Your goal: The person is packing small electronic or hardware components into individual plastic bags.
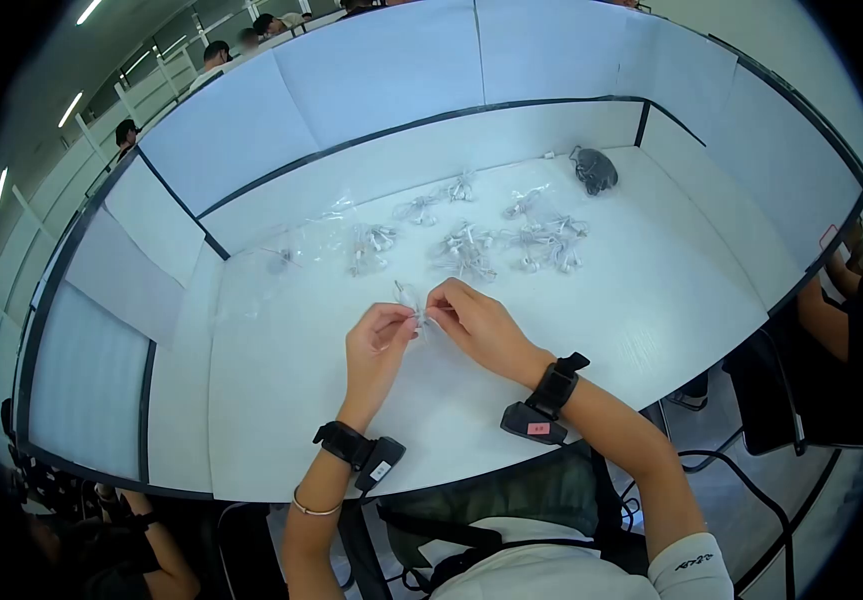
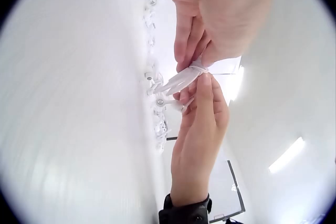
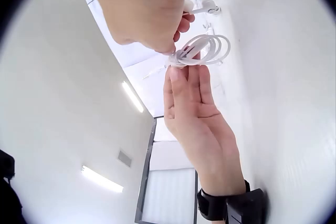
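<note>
Table (image 1: 281,400), left to right: clear plastic (image 1: 323,222), pieces uncountable. One left hand (image 1: 379,345), fingers closed to a pinch on the cable. One coiled white cable (image 2: 181,80), held between both hands, in front of the bundles. One right hand (image 1: 481,325), fingers likewise pinching it. Several overlapping cable bundles (image 1: 466,250), exact count indeterminable. One dark item (image 1: 596,172), rear right.

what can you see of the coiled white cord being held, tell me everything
The cord is thin, white and smooth, plastic-looking, wound into several narrow loops gathered at one end. The left grip and right grip pinch that gathered end, holding it above the white tabletop, loops spreading away. White earbud-like ends show beside it; whether they belong to it is unclear.
</note>
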A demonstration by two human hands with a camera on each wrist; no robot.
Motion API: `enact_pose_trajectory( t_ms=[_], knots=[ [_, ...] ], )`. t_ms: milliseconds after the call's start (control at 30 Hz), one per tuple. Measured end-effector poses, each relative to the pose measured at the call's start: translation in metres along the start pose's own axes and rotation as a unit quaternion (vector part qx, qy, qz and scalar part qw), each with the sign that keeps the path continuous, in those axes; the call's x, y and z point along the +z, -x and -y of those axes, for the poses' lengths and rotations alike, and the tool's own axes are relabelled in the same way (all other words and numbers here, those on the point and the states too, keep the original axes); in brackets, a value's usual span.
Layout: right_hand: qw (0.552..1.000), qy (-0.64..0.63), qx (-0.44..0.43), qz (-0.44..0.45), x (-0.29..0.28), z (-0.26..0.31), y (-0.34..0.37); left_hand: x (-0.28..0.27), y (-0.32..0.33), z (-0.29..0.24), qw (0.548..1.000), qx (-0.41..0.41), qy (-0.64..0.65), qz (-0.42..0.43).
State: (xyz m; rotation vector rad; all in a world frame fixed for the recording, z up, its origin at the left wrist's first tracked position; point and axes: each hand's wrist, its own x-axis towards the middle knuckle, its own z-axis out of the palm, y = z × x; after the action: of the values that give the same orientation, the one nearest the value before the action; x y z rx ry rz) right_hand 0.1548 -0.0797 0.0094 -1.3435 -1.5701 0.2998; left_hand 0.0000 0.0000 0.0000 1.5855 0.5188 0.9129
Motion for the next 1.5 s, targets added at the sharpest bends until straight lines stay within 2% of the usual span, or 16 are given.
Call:
enact_pose_trajectory(
  t_ms=[267,600,700,800,900,1100,1300,1400,1500],
  knots=[
    [1.000,0.002,0.011,0.021,-0.004,-0.001,-0.001,0.003,-0.001,0.006,0.999,0.009,-0.046,-0.015],
    [1.000,0.018,-0.025,0.004,-0.003,-0.002,-0.001,0.001,-0.002,0.003,0.997,0.008,-0.075,0.006],
    [0.981,0.097,-0.116,-0.121,0.001,-0.001,-0.005,0.003,-0.001,-0.001,0.994,0.011,-0.106,-0.016],
    [0.980,0.123,-0.106,-0.112,-0.006,0.004,-0.005,0.002,0.000,0.000,0.989,0.012,-0.141,-0.034],
    [0.991,0.101,-0.080,-0.034,-0.005,0.004,-0.001,0.005,0.001,-0.004,0.990,0.028,-0.138,-0.031],
    [0.995,0.084,-0.039,-0.037,0.003,-0.002,0.000,0.009,0.002,-0.001,0.972,0.093,-0.214,-0.008],
    [0.998,0.051,0.011,-0.027,0.005,0.003,0.000,0.011,0.006,-0.008,0.961,0.091,-0.261,-0.002],
    [0.995,-0.036,0.090,0.028,0.003,0.001,-0.002,0.008,0.005,-0.002,0.959,0.088,-0.269,-0.002],
    [0.988,-0.117,0.094,0.038,0.005,-0.009,-0.001,0.006,0.005,0.003,0.959,0.095,-0.268,0.001]
  ],
)
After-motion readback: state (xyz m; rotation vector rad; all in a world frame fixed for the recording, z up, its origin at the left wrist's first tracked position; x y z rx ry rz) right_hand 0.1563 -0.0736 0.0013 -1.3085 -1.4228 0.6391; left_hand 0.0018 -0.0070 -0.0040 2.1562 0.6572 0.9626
